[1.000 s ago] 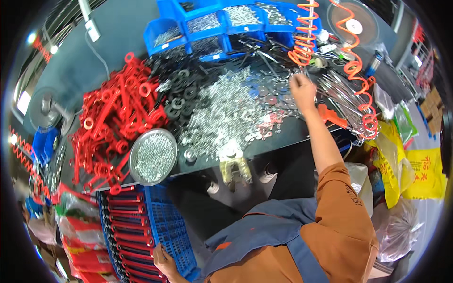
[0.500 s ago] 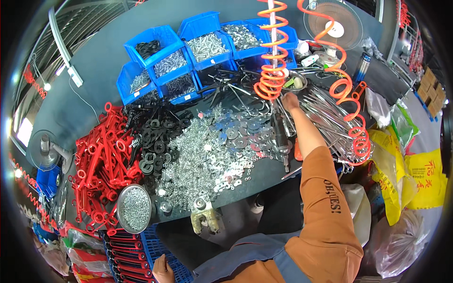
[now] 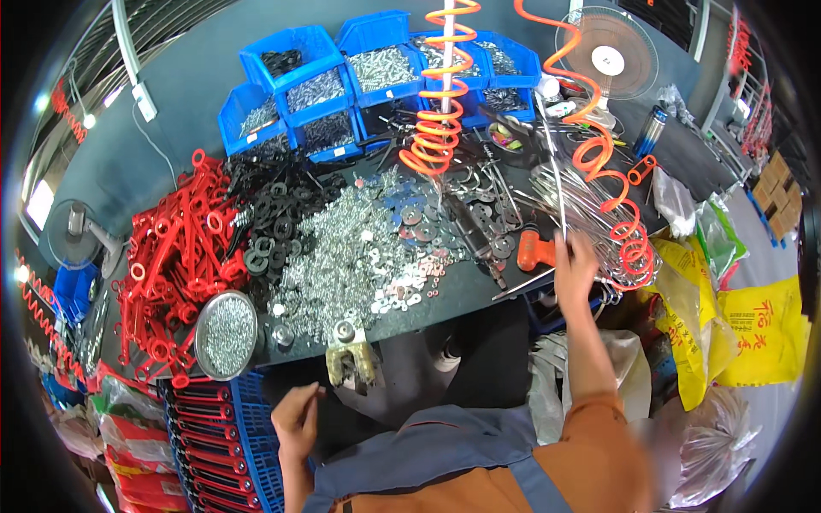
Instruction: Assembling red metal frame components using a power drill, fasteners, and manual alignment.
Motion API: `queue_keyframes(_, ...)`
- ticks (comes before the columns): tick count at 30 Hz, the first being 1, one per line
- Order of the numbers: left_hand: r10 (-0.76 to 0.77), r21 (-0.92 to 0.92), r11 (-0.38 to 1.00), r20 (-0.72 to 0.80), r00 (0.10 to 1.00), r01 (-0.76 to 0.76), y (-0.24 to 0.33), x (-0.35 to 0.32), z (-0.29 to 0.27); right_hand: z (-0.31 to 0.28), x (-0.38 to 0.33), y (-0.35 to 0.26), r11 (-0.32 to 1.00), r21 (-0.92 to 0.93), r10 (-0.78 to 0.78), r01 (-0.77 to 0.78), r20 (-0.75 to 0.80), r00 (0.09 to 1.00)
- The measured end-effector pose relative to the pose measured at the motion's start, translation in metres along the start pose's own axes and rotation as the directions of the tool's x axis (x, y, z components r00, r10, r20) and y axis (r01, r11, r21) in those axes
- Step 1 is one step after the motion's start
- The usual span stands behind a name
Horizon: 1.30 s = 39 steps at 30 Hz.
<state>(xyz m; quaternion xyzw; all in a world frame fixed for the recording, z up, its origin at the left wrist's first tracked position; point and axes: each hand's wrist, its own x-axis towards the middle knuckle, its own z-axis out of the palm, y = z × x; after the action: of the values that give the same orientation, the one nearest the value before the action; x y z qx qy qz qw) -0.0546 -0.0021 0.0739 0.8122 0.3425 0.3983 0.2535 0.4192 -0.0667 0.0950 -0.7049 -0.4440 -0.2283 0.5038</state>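
My right hand [image 3: 577, 261] grips the lower end of a long, thin silver metal rod [image 3: 556, 162], which points up and away over the table. Beside that hand lie a heap of similar rods [image 3: 590, 201] and an orange power tool [image 3: 534, 249]. My left hand [image 3: 296, 421] is low at the left, fingers curled in, with nothing seen in it. A yellowish two-pronged fixture [image 3: 351, 366] with a metal stud on top stands at the table edge, to the right of that hand. A dark air screwdriver [image 3: 470, 229] lies below an orange coiled hose [image 3: 428, 145].
Red wrench-shaped parts [image 3: 175, 256], black rings [image 3: 278, 197], silver springs [image 3: 329, 256] and washers [image 3: 419, 227] cover the table. Blue bins [image 3: 321, 107] stand behind. A round metal dish [image 3: 226, 335] sits at the front left, above a blue crate [image 3: 261, 436] of red parts. Yellow bags [image 3: 753, 333] hang at right.
My right hand has come back from the far side of the table toward its front edge, with a rod in it. My left hand has risen. The view has shifted, and the screwdriver now slants.
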Motion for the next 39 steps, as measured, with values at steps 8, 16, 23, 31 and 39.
queue_keyframes(8, 0.025, -0.9, 0.432, -0.049, 0.998, -0.055, 0.013, 0.06, 0.041, -0.044, -0.13, -0.126, 0.727, 0.605, -0.134, -0.326, 0.59, 0.796)
queue_keyframes(16, 0.323, -0.439, 0.839, -0.073, 0.943, -0.322, 0.014, 0.037, 0.016, 0.074, -0.212, -0.14, 0.757, 0.644, -0.598, 0.109, 0.616, 0.513)
queue_keyframes(23, 0.333, 0.192, 0.93, -0.081, 0.939, -0.313, -0.039, -0.011, 0.076, 0.083, -0.214, -0.125, 0.84, 0.529, -0.417, -0.12, 0.771, 0.482)
queue_keyframes(31, 0.279, 0.111, 0.959, -0.172, 0.945, -0.262, -0.06, 0.01, 0.092, 0.095, -0.148, -0.131, 0.845, 0.523, -0.307, -0.113, 0.647, 0.697)
queue_keyframes(39, 0.308, 0.168, 0.946, -0.2, 0.93, -0.277, -0.063, 0.008, 0.097, 0.17, -0.053, -0.086, 0.961, 0.246, -0.014, -0.124, 0.491, 0.871)
